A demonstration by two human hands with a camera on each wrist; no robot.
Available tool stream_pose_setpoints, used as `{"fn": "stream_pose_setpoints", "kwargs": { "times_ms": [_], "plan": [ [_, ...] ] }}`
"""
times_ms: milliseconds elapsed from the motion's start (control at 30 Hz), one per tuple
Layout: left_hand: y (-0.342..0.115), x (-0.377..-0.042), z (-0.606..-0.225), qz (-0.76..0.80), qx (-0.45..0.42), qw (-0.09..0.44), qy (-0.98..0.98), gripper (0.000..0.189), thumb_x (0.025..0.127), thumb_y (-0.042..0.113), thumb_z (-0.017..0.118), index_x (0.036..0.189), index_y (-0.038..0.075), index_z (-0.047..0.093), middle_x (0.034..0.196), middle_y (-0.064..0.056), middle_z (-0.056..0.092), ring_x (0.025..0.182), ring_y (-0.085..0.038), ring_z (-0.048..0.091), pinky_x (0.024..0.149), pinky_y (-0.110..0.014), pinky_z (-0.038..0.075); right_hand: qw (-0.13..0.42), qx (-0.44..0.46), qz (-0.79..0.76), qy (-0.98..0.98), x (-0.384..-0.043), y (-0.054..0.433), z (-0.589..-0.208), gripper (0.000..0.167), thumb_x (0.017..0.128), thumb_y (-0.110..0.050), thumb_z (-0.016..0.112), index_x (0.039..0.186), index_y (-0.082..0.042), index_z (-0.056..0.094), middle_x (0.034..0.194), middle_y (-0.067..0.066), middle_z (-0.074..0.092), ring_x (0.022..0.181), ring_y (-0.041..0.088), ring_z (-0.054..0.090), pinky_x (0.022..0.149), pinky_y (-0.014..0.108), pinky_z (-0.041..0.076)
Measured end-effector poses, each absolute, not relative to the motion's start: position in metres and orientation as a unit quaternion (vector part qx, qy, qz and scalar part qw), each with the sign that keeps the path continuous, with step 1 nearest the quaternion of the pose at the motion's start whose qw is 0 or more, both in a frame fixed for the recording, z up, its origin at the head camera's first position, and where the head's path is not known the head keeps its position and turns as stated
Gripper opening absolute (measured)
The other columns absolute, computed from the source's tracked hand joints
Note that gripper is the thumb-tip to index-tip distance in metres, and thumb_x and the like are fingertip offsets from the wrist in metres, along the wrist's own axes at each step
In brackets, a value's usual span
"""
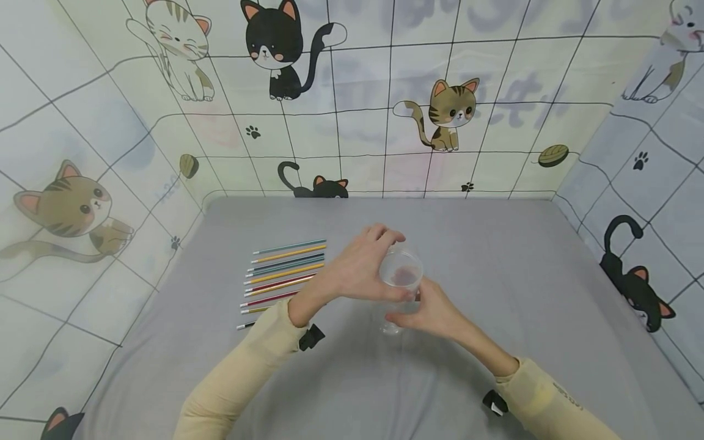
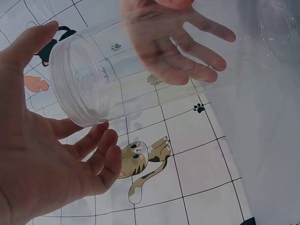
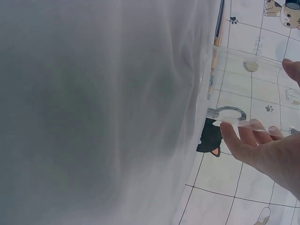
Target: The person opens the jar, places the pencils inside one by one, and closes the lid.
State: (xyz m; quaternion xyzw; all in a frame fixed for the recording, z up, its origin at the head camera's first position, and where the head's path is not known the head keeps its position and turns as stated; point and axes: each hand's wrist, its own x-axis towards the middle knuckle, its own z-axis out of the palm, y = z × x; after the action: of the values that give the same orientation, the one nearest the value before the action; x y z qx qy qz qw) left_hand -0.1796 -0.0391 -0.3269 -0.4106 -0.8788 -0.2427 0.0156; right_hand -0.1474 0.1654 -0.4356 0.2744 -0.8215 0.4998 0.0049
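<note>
A clear, round plastic jar is between my two hands above the grey cloth. My left hand reaches over its top, thumb and fingers spread around the wide clear lid. Lower down, my right hand grips the jar's body from the right, its thumb across the near side. Through the transparent wall, the right hand's fingers show in the left wrist view. In the right wrist view, fingers lie along the jar's side. Nothing shows inside the jar.
Several pencils of mixed colours lie side by side on the grey cloth, left of the jar; my left forearm covers some ends. Cat-printed walls enclose the back and sides. Black straps hang at both wrists.
</note>
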Motion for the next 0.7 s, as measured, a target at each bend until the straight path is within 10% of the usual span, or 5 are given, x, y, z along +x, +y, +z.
{"fn": "stream_pose_setpoints", "kwargs": {
  "times_ms": [300, 700],
  "plan": [
    [-0.0400, -0.1812, -0.3272, -0.218, -0.454, 0.009, -0.864, 0.071, 0.076, 0.031, 0.076, 0.138, 0.005, 0.053, 0.130, -0.009, 0.051, 0.116, -0.025, 0.046, 0.093, -0.039, 0.042, 0.007, 0.269, 0.499, -0.824, -0.1475, 0.1658, -0.4365, 0.069, 0.074, -0.017, 0.089, 0.133, -0.008, 0.053, 0.121, 0.002, 0.062, 0.105, 0.021, 0.059, 0.084, 0.047, 0.052],
    [-0.0399, -0.1786, -0.3257, -0.218, -0.428, 0.029, -0.877, 0.084, 0.075, 0.047, 0.081, 0.141, 0.005, 0.049, 0.131, -0.011, 0.051, 0.118, -0.026, 0.046, 0.093, -0.041, 0.044, 0.006, 0.274, 0.498, -0.822, -0.1484, 0.1656, -0.4365, 0.072, 0.074, -0.017, 0.089, 0.135, -0.007, 0.051, 0.123, 0.003, 0.061, 0.106, 0.020, 0.060, 0.084, 0.039, 0.054]
  ]
}}
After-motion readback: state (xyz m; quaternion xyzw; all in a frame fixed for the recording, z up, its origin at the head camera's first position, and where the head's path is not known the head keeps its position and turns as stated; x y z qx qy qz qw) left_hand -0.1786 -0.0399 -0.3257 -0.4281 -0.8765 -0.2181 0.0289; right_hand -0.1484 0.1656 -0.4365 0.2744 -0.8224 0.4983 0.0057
